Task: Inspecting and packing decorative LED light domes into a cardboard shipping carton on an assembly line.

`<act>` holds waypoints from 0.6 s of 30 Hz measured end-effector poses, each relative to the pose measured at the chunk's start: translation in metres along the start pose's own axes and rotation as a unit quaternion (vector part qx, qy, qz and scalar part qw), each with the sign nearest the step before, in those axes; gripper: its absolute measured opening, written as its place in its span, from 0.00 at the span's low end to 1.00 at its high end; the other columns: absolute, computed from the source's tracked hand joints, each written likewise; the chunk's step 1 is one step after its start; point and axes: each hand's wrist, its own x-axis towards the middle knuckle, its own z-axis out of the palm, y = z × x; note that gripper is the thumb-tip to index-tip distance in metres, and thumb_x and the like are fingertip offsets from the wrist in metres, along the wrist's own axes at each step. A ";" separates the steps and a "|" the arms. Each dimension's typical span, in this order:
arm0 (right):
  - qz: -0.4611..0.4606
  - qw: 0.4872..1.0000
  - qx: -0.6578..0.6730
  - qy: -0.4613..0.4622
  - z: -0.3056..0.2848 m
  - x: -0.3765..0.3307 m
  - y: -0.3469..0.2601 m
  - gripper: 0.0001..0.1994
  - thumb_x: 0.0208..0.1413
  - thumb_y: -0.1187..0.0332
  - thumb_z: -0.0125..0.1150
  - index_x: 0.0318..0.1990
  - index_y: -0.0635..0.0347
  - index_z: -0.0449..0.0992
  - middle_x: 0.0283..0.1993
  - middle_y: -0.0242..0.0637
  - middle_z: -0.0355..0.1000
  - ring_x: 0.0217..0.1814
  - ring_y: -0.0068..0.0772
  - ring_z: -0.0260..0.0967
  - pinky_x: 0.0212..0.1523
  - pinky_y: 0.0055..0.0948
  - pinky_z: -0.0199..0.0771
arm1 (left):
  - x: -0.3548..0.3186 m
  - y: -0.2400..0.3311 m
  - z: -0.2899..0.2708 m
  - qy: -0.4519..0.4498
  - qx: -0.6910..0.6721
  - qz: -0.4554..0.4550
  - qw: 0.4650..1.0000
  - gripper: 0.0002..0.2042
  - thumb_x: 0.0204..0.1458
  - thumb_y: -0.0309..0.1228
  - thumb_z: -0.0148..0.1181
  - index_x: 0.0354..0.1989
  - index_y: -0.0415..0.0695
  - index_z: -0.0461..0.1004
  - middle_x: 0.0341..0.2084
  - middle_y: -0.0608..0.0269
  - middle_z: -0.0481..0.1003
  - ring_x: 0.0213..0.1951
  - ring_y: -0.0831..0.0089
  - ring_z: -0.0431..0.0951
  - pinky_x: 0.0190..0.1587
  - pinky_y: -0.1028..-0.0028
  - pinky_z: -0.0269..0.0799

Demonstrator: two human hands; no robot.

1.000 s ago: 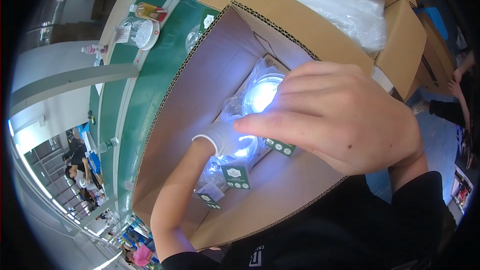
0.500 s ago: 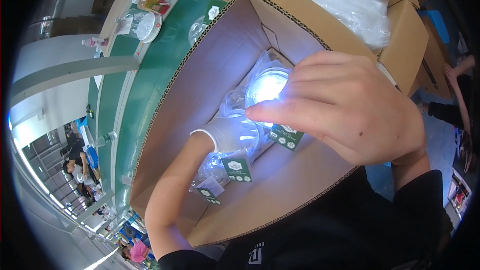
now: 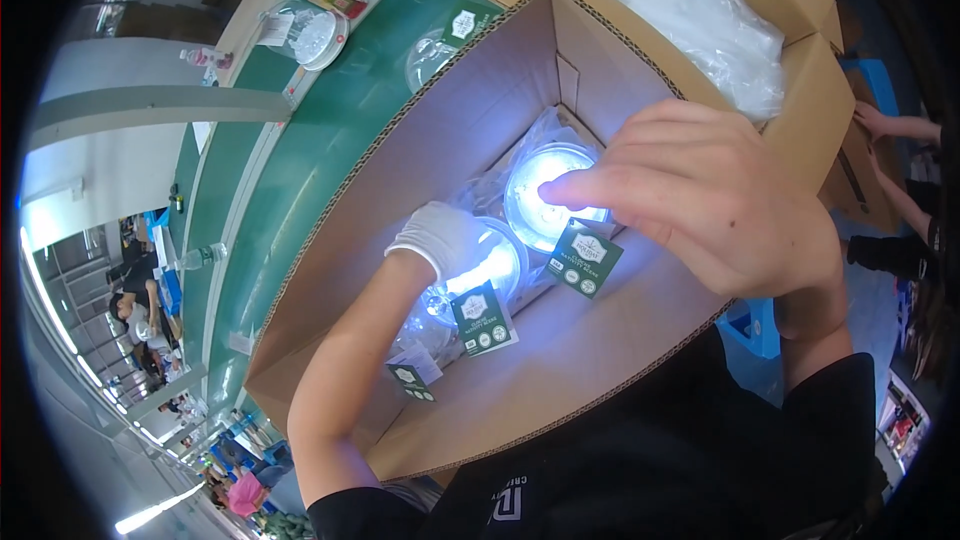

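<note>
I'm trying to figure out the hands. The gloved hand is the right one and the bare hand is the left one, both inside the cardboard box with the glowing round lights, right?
Not quite. The head view shows the white glove on the left hand, and the bare one is the right hand. Both are inside the cardboard box, on the glowing round lights.

A factory packing line: a long green conveyor belt carries bagged round lamps past open cardboard cartons, one stuffed with clear plastic bags. Other workers stand along the line under strip lighting.
</note>
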 end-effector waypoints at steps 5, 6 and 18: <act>0.006 1.000 0.008 -0.019 -0.006 0.001 -0.002 0.17 0.51 0.76 0.59 0.49 0.61 0.79 0.36 0.40 0.77 0.39 0.43 0.74 0.44 0.39 0.71 | -0.064 0.016 -0.016 0.258 -0.022 0.032 0.965 0.10 0.60 0.34 0.52 0.40 0.44 0.78 0.37 0.53 0.80 0.39 0.55 0.81 0.42 0.59 0.77; 0.003 1.000 0.009 -0.020 -0.006 0.002 -0.004 0.16 0.51 0.77 0.59 0.49 0.62 0.79 0.36 0.40 0.77 0.39 0.44 0.74 0.44 0.39 0.71 | -0.086 0.018 -0.022 0.243 -0.061 0.019 0.968 0.12 0.60 0.37 0.54 0.43 0.43 0.79 0.39 0.52 0.80 0.41 0.54 0.80 0.45 0.58 0.76; -0.071 0.987 -0.008 -0.141 0.021 -0.010 -0.109 0.22 0.50 0.59 0.70 0.49 0.62 0.77 0.41 0.38 0.76 0.42 0.37 0.75 0.44 0.35 0.75 | -0.316 0.048 0.094 0.370 -0.245 -0.215 0.870 0.18 0.55 0.39 0.61 0.49 0.40 0.77 0.45 0.47 0.78 0.48 0.48 0.77 0.53 0.57 0.72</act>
